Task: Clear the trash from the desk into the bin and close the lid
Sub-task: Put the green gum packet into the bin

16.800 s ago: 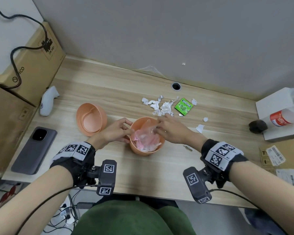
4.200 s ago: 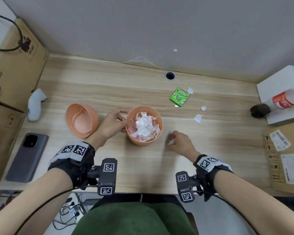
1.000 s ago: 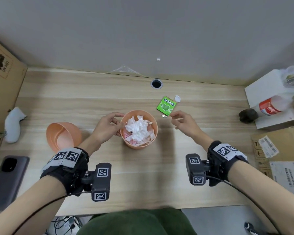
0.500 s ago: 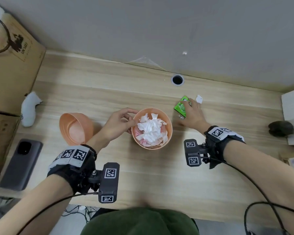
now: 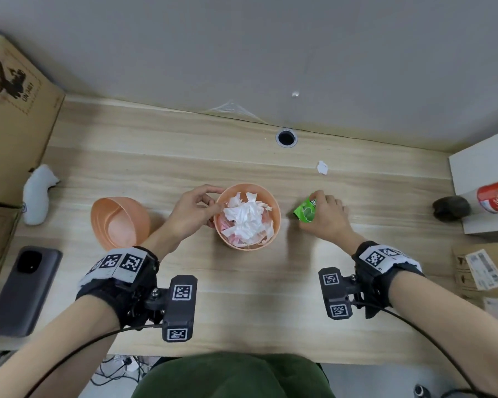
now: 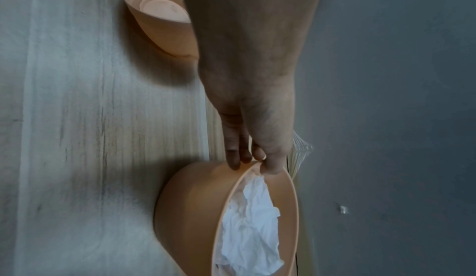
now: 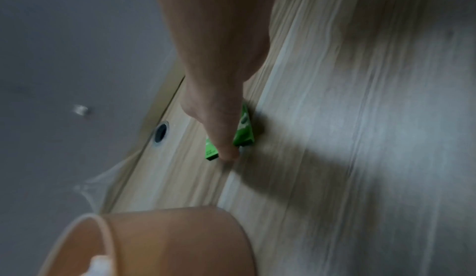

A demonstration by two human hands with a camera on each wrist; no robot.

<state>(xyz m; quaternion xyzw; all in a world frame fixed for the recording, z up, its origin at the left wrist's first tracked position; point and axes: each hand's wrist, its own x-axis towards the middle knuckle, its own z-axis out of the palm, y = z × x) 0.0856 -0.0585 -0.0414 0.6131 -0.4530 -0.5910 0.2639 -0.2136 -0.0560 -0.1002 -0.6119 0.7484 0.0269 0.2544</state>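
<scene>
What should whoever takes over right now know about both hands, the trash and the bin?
Left hand: grip pinching the rim of the orange bin, steadying it.
Right hand: holding the green packet at the desk, right of the bin.
Done: crumpled white paper fills the bin.
Left: drop the packet in, collect the white scrap near the cable hole, then fit the lid, which lies left of the bin.

So the little peach bin (image 5: 273,229) sits upright mid-desk, lid off, stuffed with crumpled white tissue (image 5: 246,218) over some pink scraps. Its matching lid (image 5: 118,222) lies off to the left, hollow side up. Just right of the bin there's a green packet (image 5: 305,211), tilted up off the wood. One white paper scrap (image 5: 322,168) lies farther back.
</scene>
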